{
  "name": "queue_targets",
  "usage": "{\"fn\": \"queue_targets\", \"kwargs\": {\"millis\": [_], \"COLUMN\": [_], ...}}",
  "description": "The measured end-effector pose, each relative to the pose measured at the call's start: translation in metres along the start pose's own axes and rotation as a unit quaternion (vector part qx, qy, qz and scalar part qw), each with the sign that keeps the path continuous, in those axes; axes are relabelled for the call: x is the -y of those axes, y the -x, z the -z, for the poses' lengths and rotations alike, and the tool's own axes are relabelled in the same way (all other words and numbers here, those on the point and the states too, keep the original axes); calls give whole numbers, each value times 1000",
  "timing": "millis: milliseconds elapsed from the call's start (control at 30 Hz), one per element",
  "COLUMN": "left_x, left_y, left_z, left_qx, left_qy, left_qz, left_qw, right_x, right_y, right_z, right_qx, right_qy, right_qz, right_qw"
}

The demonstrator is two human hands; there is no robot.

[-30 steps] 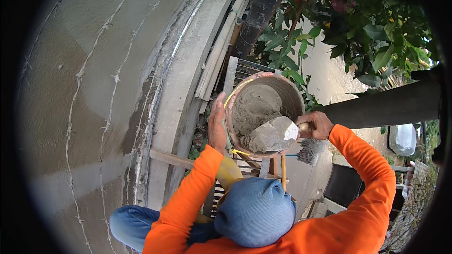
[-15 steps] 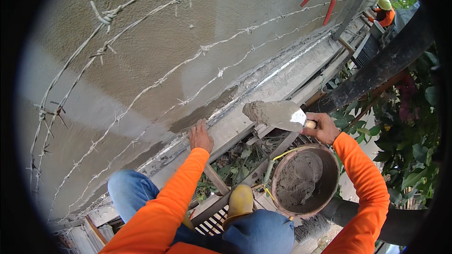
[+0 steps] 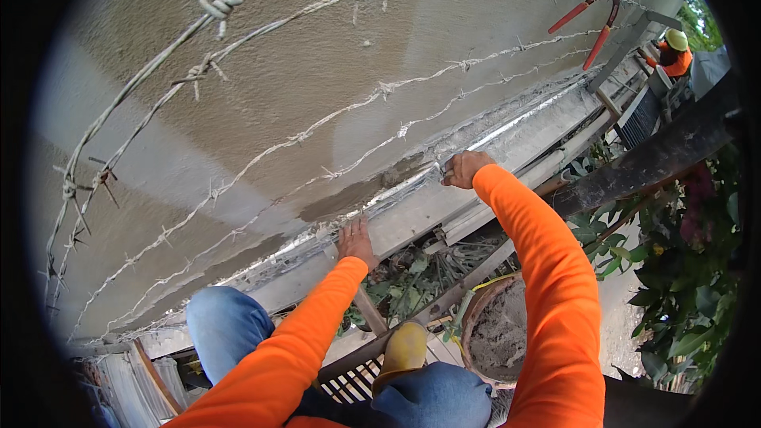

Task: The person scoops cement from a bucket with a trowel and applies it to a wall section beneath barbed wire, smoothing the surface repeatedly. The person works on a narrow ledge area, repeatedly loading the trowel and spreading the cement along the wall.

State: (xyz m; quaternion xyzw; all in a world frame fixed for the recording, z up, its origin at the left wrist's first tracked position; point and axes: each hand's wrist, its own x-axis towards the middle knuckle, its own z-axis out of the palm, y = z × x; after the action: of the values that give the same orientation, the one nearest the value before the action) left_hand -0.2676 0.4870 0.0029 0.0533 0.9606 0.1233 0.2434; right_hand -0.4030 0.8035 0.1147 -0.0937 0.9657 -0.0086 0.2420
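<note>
My right hand [image 3: 466,169] is closed around a trowel [image 3: 441,169] at the foot of the wall; only a bit of the trowel shows, and its blade is seen edge-on or hidden. Beside it, a damp, darker strip of mortar [image 3: 349,199] runs along the bottom of the wall [image 3: 277,95]. My left hand [image 3: 357,241] rests flat on the concrete ledge [image 3: 408,226], fingers stretched toward the wall, holding nothing. Below my right forearm stands a round bucket [image 3: 469,319] of wet grey mortar [image 3: 501,333], partly covered by the sleeve.
Several strands of barbed wire [image 3: 297,139] cross in front of the wall. Red-handled pincers [image 3: 609,25] hang on them at upper right. A dark pipe [image 3: 642,166] and leafy plants [image 3: 690,293] lie to the right. Farther off, a person in orange [image 3: 675,62] wears a yellow helmet.
My right hand has swung from above the bucket up and left to the foot of the wall, taking the mortar-laden trowel along. My left hand stays on the ledge. The view has shifted slightly.
</note>
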Motion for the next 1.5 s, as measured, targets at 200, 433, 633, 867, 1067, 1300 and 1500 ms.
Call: {"fn": "queue_targets", "kwargs": {"millis": [200,433,633,867,1067,1300,1500], "left_x": [0,4,5,6,6,7,6], "left_y": [1,-2,-3,-3,-4,-6,-4], "left_z": [0,1,5,4,4,10,11], "left_qx": [0,11,29,32,40,62,54], "left_qy": [3,13,13,10,13,8,6], "left_qz": [-11,-19,-26,-21,-22,-16,-23], "left_qw": [1000,1000,999,999,999,998,998], "right_x": [44,24,18,38,25,2,25], "right_y": [-41,-6,-4,-20,-12,2,-20], "right_z": [39,74,52,29,30,22,10], "right_qx": [-2,11,-57,-71,-62,-47,-54], "right_qy": [87,-10,151,132,55,-3,109], "right_qz": [5,31,41,-9,62,50,39], "right_qw": [996,999,986,989,995,998,992]}}
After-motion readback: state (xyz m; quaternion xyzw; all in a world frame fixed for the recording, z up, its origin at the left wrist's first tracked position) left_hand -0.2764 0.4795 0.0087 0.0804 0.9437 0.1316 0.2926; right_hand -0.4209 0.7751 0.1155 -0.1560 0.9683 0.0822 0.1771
